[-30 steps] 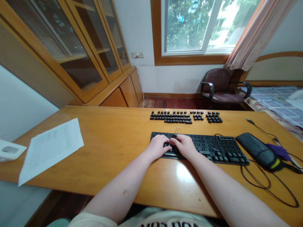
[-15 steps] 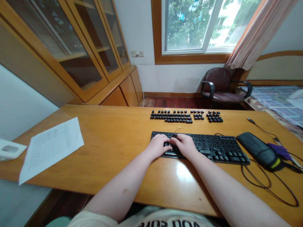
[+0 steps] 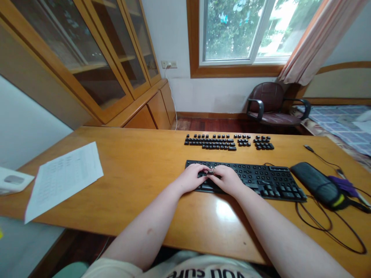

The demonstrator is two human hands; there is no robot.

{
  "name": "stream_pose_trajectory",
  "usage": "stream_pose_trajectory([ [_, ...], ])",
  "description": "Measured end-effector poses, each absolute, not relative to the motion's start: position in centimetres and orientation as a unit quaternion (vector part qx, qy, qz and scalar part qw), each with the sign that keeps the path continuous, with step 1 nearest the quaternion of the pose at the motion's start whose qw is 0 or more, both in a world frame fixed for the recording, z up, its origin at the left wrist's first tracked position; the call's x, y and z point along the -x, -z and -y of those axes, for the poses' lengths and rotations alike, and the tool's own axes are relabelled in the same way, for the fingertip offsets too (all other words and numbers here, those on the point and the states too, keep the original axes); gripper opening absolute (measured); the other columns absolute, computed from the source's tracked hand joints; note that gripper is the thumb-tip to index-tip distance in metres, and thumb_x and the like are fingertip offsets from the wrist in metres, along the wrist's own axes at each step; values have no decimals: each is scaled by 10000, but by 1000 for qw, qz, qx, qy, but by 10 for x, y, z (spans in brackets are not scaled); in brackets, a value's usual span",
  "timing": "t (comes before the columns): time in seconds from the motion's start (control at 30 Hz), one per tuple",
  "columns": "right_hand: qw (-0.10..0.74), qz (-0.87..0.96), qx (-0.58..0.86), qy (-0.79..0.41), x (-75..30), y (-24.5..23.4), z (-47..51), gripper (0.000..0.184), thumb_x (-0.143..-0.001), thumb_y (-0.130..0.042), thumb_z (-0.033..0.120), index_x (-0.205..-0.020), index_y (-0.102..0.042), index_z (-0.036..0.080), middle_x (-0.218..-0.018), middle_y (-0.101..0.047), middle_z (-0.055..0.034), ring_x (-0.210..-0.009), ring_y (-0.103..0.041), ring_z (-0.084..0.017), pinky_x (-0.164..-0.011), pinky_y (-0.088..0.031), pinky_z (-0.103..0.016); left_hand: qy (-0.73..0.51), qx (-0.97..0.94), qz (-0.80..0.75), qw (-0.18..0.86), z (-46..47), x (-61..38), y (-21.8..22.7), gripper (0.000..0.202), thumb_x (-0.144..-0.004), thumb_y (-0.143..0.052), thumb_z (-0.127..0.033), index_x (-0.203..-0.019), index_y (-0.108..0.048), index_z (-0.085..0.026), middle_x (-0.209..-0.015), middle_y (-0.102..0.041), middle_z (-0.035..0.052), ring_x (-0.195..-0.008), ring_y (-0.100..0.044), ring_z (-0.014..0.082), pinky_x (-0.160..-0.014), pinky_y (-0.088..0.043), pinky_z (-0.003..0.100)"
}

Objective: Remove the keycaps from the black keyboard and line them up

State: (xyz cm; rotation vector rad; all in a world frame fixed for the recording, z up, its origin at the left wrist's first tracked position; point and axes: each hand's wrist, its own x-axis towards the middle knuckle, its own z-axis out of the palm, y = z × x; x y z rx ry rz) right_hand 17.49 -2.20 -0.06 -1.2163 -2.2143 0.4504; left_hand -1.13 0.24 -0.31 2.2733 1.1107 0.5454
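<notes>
A black keyboard (image 3: 261, 177) with many bare switch posts lies on the wooden desk (image 3: 139, 166). My left hand (image 3: 191, 178) and my right hand (image 3: 228, 179) rest curled on its left part. Their fingertips meet over a small greyish piece (image 3: 211, 170) that I cannot make out. Behind the keyboard, removed black keycaps (image 3: 220, 142) are laid out in neat rows in keyboard order.
A printed sheet (image 3: 63, 177) lies at the desk's left, beside a white device (image 3: 11, 180). A black pouch (image 3: 315, 183), a purple item (image 3: 343, 184) and looping black cables (image 3: 327, 227) sit right of the keyboard. Beyond the desk stand a brown armchair (image 3: 272, 104) and wooden cabinets (image 3: 116, 69).
Both hands have edged slightly up the keyboard and closed together. The dark keycap seen between the fingertips and the thin wire loop behind the keyboard no longer show.
</notes>
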Motion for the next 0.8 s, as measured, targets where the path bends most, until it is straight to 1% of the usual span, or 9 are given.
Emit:
stream_pose_trajectory([
  [0.13, 250, 867, 406, -142, -179, 1, 21, 189, -870, -498, 277, -879, -672, 202, -825, -700, -54, -769, -624, -168, -733, -457, -269, -195, -852, -401, 274, -2, 14, 1, 304, -761, -525, -121, -1022, -648, -216, -1041, -659, 19, -996, -557, 184, -930, -410, 317],
  [0.17, 240, 872, 406, -133, -179, 2, 21, 186, -872, -493, 271, -900, -664, 203, -847, -702, -57, -782, -627, -172, -739, -458, -272, -194, -855, -399, 268, -2, 13, 1, 293, -762, -538, -138, -1022, -649, -215, -1033, -659, 21, -987, -557, 185, -924, -412, 317],
  [0.23, 221, 872, 423, -110, -179, 3, 22, 191, -881, -475, 272, -914, -646, 193, -857, -699, -69, -776, -632, -181, -723, -462, -276, -188, -863, -398, 247, 0, 11, 1, 247, -768, -586, -228, -1005, -654, -214, -1000, -658, 30, -961, -557, 195, -902, -418, 327],
  [0.3, 207, 862, 454, -88, -176, 5, 23, 206, -893, -451, 280, -894, -625, 171, -818, -691, -85, -732, -633, -189, -678, -461, -278, -183, -867, -407, 221, 1, 8, 3, 232, -764, -619, -329, -957, -667, -209, -950, -656, 41, -931, -558, 207, -874, -423, 339],
  [0.37, 205, 853, 475, -74, -174, 7, 24, 219, -904, -429, 283, -874, -606, 158, -773, -680, -90, -696, -630, -192, -650, -455, -278, -182, -863, -428, 199, 2, 3, 5, 227, -757, -633, -374, -901, -681, -205, -911, -655, 46, -902, -561, 210, -848, -425, 342],
  [0.43, 210, 848, 482, -71, -173, 8, 25, 220, -909, -417, 280, -864, -597, 161, -750, -672, -85, -682, -627, -191, -645, -449, -276, -184, -855, -445, 193, 2, 0, 8, 205, -753, -643, -368, -869, -695, -207, -895, -660, 43, -885, -566, 206, -830, -427, 334],
  [0.53, 220, 831, 504, -81, -172, 10, 25, 216, -904, -426, 282, -829, -595, 171, -744, -672, -81, -690, -630, -190, -646, -444, -272, -185, -851, -450, 198, 2, -2, 11, 173, -762, -640, -342, -870, -709, -226, -884, -670, 31, -874, -574, 195, -821, -427, 322],
  [0.7, 219, 788, 559, -135, -172, 9, 21, 212, -882, -463, 300, -762, -597, 187, -726, -678, -55, -684, -633, -183, -609, -432, -256, -190, -851, -450, 193, 0, -2, 13, 188, -740, -662, -359, -866, -716, -231, -855, -675, 23, -856, -582, 187, -830, -428, 319],
  [0.8, 242, 764, 575, -163, -172, 8, 19, 225, -859, -496, 317, -698, -590, 192, -680, -675, -44, -651, -628, -177, -583, -425, -250, -196, -854, -442, 192, 0, -1, 15, 194, -730, -673, -364, -863, -720, -231, -859, -686, 21, -864, -588, 189, -849, -424, 320],
])
